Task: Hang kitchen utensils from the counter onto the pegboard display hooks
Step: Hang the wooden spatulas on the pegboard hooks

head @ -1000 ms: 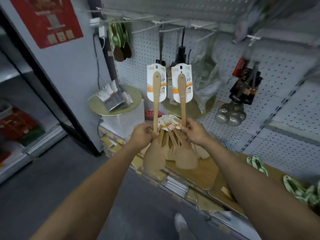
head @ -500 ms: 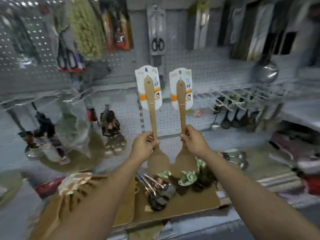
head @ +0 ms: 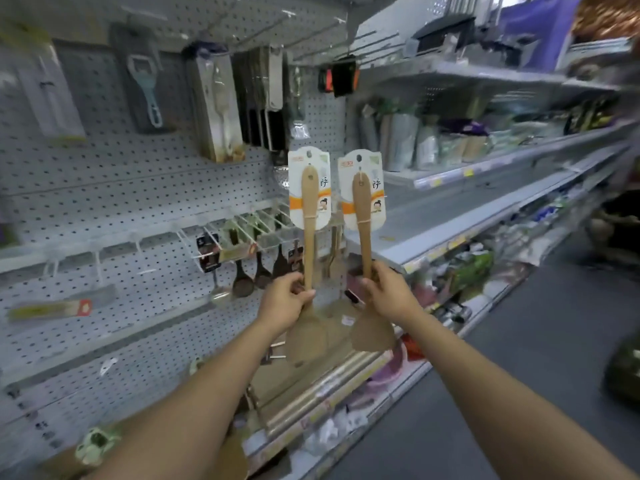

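I hold two wooden spatulas upright, blades down, each tied to a white and orange card. My left hand (head: 285,299) grips the handle of the left spatula (head: 309,216) just above its blade. My right hand (head: 386,294) grips the right spatula (head: 362,216) the same way. Both cards stand in front of the grey pegboard (head: 121,188), close to a row of white hooks (head: 242,225) from which dark ladles (head: 242,282) hang. Bare hooks (head: 311,29) jut out high above.
Packaged tools hang on the upper pegboard, among them a bottle opener (head: 147,88) and a boxed utensil (head: 218,105). Metal shelves (head: 485,174) of goods run off to the right. The low counter (head: 311,386) below holds boards and small items. Grey floor (head: 519,341) lies to the right.
The view has swung right along the pegboard, from the counter's pile of spatulas to a section with ladles and shelves. Both hands have kept their grip and the spatulas stay upright.
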`<state>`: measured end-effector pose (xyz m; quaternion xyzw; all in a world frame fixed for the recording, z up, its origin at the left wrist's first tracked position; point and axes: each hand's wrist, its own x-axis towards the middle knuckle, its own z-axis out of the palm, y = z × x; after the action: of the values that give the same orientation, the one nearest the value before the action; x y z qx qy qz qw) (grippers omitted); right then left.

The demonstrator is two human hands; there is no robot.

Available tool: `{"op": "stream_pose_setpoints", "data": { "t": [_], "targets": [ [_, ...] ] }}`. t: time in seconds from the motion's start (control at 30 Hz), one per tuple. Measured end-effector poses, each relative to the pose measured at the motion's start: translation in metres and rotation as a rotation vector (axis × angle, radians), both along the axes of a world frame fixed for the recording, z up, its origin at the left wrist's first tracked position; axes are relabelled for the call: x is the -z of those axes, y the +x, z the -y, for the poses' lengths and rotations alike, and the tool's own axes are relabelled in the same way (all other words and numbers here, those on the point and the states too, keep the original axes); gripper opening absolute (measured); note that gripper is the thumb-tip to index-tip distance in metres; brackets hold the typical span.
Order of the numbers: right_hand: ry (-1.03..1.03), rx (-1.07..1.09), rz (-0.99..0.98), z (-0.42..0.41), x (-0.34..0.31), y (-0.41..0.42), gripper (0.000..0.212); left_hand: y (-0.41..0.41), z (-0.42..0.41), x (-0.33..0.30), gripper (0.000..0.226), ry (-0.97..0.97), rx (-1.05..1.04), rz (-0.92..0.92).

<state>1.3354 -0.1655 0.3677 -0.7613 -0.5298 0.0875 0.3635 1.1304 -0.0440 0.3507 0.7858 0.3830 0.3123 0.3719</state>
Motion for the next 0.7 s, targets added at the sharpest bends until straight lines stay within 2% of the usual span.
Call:
{"op": "stream_pose_setpoints", "data": {
  "t": [0.1, 0.17, 0.43, 0.7],
  "targets": [
    [0.008, 0.071, -0.032, 0.000, 0.005, 0.048, 0.013, 0.061, -0.014, 0.012, 0.010, 0.003, 0.042, -0.030],
    [0.015, 0.090, -0.036, -0.006, 0.011, 0.075, 0.006, 0.094, -0.026, 0.021, 0.005, 0.007, 0.068, -0.027],
    [0.013, 0.143, -0.081, -0.081, 0.022, 0.189, 0.013, 0.220, -0.101, 0.032, 0.006, 0.043, 0.089, 0.007],
    [-0.111, 0.131, -0.081, -0.139, 0.054, 0.267, 0.012, 0.291, -0.144, 0.079, 0.016, -0.070, 0.111, -0.087]
  ]
}}
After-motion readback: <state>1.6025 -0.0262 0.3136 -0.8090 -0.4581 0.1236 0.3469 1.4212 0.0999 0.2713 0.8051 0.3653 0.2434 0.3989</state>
